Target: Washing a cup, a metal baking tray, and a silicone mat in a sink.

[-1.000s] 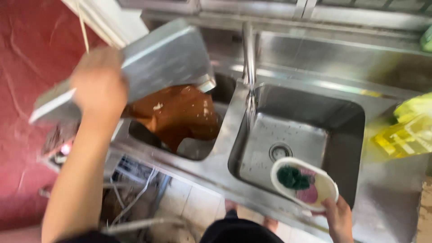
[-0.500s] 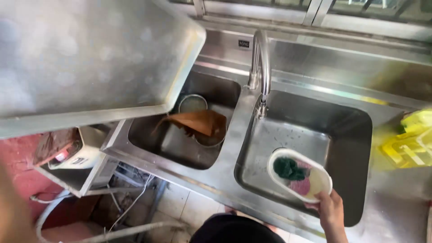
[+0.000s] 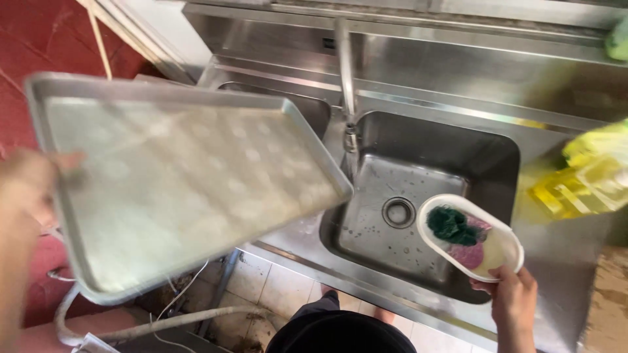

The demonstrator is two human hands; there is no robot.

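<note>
- While the left hand (image 3: pixel 29 186) clamps its short edge, the metal tray (image 3: pixel 183 183) runs lengthwise away rightward, tilted, over the sink (image 3: pixel 405 163).
- Right hand (image 3: pixel 513 297) grips the white oval dish (image 3: pixel 471 235) just above it, long axis slanting up-left.

Steel double sink (image 3: pixel 458 140) set in a steel counter (image 3: pixel 562 242), tap (image 3: pixel 345 72) between basins. Red floor (image 3: pixel 39 39) at left; pale tiles (image 3: pixel 261 281) below; hoses (image 3: pixel 150 323). Daylight, soft glare.
</note>
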